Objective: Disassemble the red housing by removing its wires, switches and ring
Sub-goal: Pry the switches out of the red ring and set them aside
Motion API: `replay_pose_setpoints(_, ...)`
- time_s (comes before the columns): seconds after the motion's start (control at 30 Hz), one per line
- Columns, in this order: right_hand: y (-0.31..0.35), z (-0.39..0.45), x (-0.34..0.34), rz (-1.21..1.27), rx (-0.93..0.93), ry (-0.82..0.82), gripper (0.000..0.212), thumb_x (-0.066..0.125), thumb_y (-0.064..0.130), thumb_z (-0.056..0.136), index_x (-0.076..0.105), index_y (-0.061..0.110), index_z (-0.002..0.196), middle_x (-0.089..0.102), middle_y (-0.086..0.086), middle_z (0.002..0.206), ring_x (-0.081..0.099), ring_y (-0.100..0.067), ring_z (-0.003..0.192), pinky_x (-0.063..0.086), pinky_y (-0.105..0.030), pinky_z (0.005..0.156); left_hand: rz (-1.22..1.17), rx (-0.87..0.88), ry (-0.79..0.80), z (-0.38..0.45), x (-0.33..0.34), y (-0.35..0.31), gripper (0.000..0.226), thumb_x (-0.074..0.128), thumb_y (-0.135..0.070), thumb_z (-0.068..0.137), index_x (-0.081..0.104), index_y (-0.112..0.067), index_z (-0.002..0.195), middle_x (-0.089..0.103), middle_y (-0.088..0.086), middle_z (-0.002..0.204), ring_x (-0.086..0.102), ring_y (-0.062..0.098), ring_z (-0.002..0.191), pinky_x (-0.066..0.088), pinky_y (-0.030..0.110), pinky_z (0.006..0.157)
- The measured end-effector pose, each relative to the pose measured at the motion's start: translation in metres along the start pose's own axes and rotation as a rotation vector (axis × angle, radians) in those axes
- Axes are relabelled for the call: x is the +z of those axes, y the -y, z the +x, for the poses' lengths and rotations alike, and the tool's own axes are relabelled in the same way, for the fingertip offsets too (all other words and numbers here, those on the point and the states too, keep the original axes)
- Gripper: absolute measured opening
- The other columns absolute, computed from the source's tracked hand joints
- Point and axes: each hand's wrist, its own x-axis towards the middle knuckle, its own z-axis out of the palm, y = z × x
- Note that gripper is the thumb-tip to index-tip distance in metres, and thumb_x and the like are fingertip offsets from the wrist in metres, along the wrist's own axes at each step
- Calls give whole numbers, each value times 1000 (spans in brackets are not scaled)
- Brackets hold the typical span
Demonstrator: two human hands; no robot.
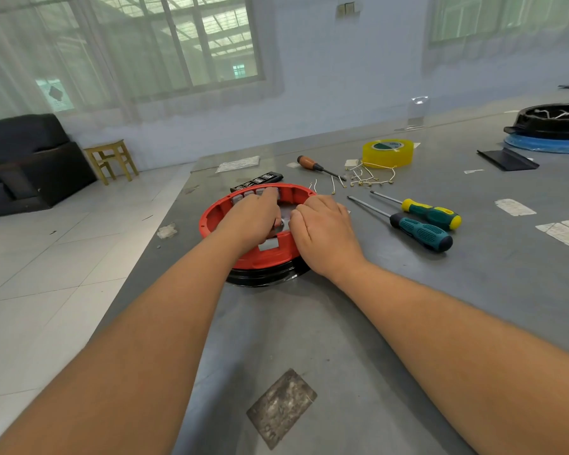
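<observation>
The round red housing [263, 254] lies on a black ring base [263, 277] on the grey table. Grey switches [248, 194] line its far inner wall. My left hand [250, 218] reaches into the housing, fingers curled down over its middle; what they grip is hidden. My right hand [322, 231] lies over the housing's right rim, fingertips curled in toward the centre beside a small metal part [280, 223]. A pile of removed white wires with brass ends [368, 178] lies beyond the housing.
Two green-handled screwdrivers [421, 231] [431, 213] lie right of the housing, a brown-handled one [319, 167] behind. Yellow tape roll [387, 153], black switch strip [260, 180], another black housing on blue [552, 129] far right. Table's left edge runs close to the housing.
</observation>
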Motion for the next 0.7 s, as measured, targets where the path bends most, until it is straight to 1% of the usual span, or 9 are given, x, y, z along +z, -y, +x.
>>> replay_pose_setpoints(0.07,0,0,0,0,-8,0,38,21,35,100,52,21,81,59,0,97,48,-21,108,34,-40,97,-29,59,28,-2,-1,-2,61,21,-39,111,55,-15,66,60,-8,51,53,22,64,40,35,66)
replay_pose_setpoints(0.2,1,-4,-2,23,-41,-72,31,34,36,106,59,20,97,59,3,104,50,-20,111,32,-39,101,-59,99,33,-11,-5,-8,91,6,-76,101,53,-24,44,58,-6,48,49,4,40,38,34,67)
replay_pose_setpoints(0.27,5,-8,-5,59,-88,-125,28,43,41,103,60,21,112,60,4,114,49,-18,117,30,-39,103,-112,71,64,-13,-7,-10,92,3,-87,93,50,-22,48,55,-4,51,48,5,42,39,35,68)
replay_pose_setpoints(0.33,12,-12,-8,84,-169,-147,36,51,48,97,57,21,120,59,5,115,50,-18,115,31,-40,100,-182,62,114,-14,-9,-12,92,4,-93,87,49,-19,55,52,-2,54,48,6,45,39,34,69)
replay_pose_setpoints(0.47,29,-18,-7,5,-223,-121,53,56,59,90,54,24,129,58,5,112,52,-18,108,33,-41,97,-174,73,175,-15,-17,-14,90,8,-96,83,54,-26,52,57,-13,55,57,-2,50,35,33,78)
replay_pose_setpoints(0.5,31,-18,-6,-11,-222,-127,51,57,59,90,56,23,126,59,5,111,53,-19,107,34,-41,96,-156,67,198,-15,-20,-15,89,8,-98,82,52,-24,58,52,-11,57,55,1,53,35,33,80)
replay_pose_setpoints(0.57,32,-18,-6,-26,-222,-150,46,56,60,91,60,22,117,60,5,107,55,-19,103,35,-42,96,-126,53,269,-15,-26,-17,93,10,-101,78,49,-17,82,44,-1,72,49,13,66,37,37,84)
replay_pose_setpoints(0.63,32,-18,-5,-4,-207,-149,47,54,62,91,60,23,115,61,6,105,55,-18,102,35,-41,96,-97,22,324,-17,-29,-20,96,10,-104,73,53,-22,98,51,4,89,55,23,86,41,42,99)
replay_pose_setpoints(0.7,33,-17,-5,56,-177,-143,48,53,65,90,59,24,116,61,8,105,55,-16,102,35,-41,96,-96,-11,351,-18,-30,-23,97,13,-105,67,51,-26,109,52,0,109,52,26,104,36,42,109)
